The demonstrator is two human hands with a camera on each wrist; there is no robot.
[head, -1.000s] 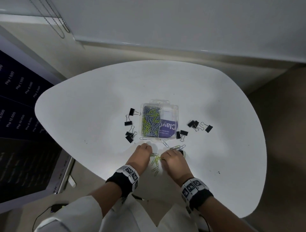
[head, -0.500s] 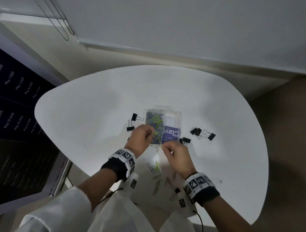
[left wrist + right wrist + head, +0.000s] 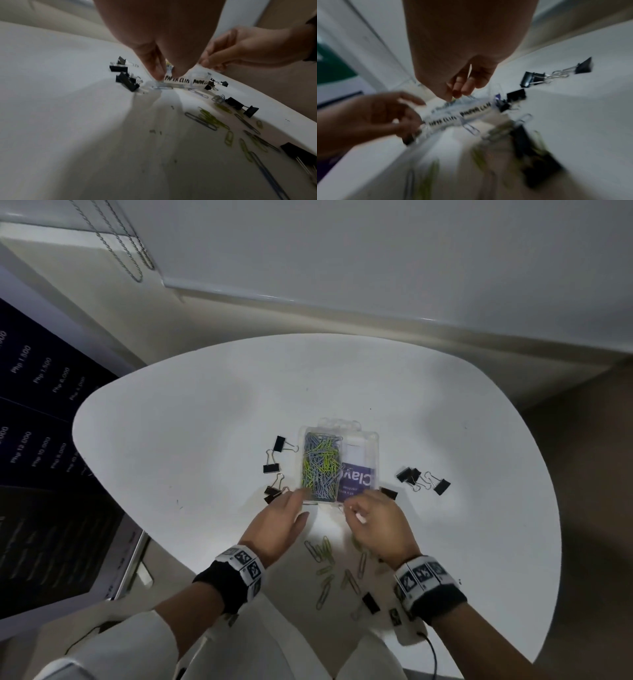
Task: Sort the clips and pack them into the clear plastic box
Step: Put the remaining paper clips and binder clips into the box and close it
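The clear plastic box (image 3: 359, 446) lies mid-table, its left compartment full of blue and green paper clips (image 3: 320, 467). My left hand (image 3: 305, 503) is at the box's near-left corner with fingers stretched out and fingertips (image 3: 158, 75) at the labelled wall. My right hand (image 3: 352, 510) hovers at the near edge, fingers curled, and seems to pinch a few paper clips (image 3: 453, 99), though the wrist view is blurred. Loose paper clips (image 3: 323, 553) lie behind both hands. Black binder clips sit left (image 3: 272, 467), right (image 3: 423, 482) and near (image 3: 370, 602).
The round white table (image 3: 205, 440) ends just behind my wrists. A dark sign board (image 3: 37, 440) stands off the left edge. A wall runs behind the table. White sleeves and a cable (image 3: 433, 655) hang at the near edge.
Both hands left the loose clip pile and went forward to the box. The left hand passed over the clip compartment and now sits at its near-left corner.
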